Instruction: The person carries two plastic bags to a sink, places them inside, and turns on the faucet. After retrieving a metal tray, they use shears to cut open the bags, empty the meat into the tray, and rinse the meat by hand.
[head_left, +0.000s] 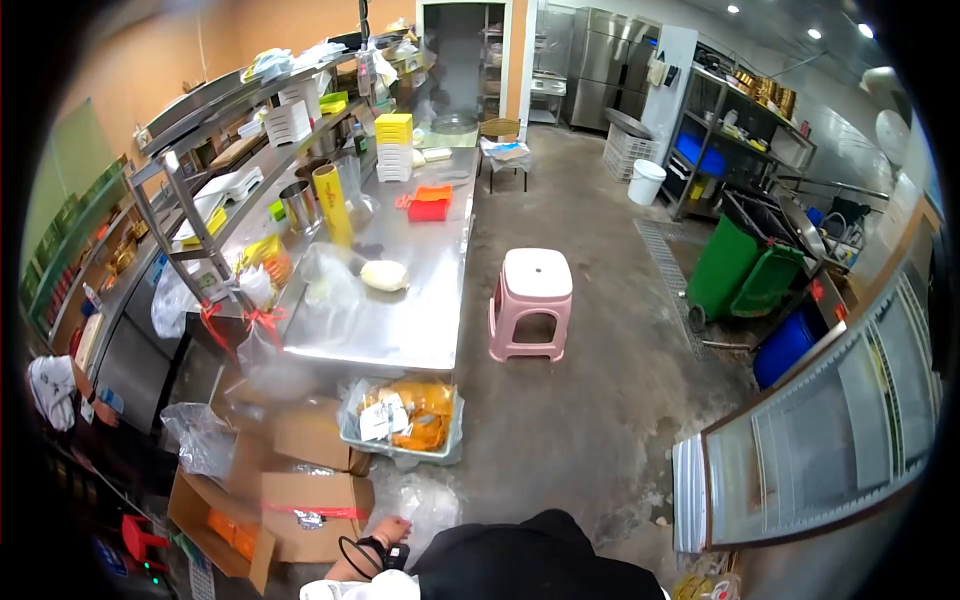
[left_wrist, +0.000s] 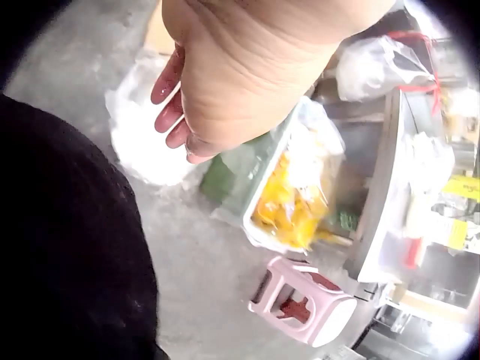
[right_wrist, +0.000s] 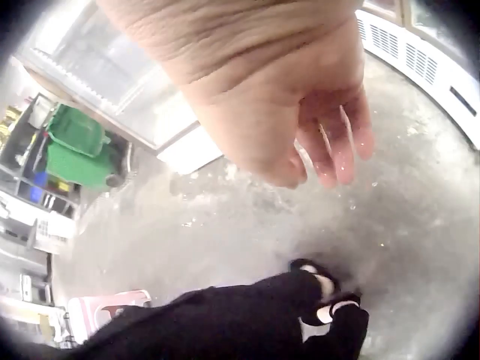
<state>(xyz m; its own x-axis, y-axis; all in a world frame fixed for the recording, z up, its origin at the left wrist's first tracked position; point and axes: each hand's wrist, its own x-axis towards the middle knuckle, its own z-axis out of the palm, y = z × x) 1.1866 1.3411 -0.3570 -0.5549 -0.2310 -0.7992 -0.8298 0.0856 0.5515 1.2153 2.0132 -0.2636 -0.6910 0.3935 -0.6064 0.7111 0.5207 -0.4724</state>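
Note:
My left hand hangs low by the open cardboard box, its fingers loosely bent and nothing in them. Beside it on the floor lies a clear plastic bag, which shows as a whitish heap behind the fingers in the left wrist view. A bag-lined tub of orange packets stands just beyond that hand. In the right wrist view my right hand hangs over bare wet floor, fingers relaxed, holding nothing; drops of water cling to its fingertips. The head view does not include the right hand.
Cardboard boxes stand at the lower left, below a steel table. A pink stool stands on the floor ahead. To the right are a green wheeled bin and a glass-fronted cabinet. Another person's arm shows far left.

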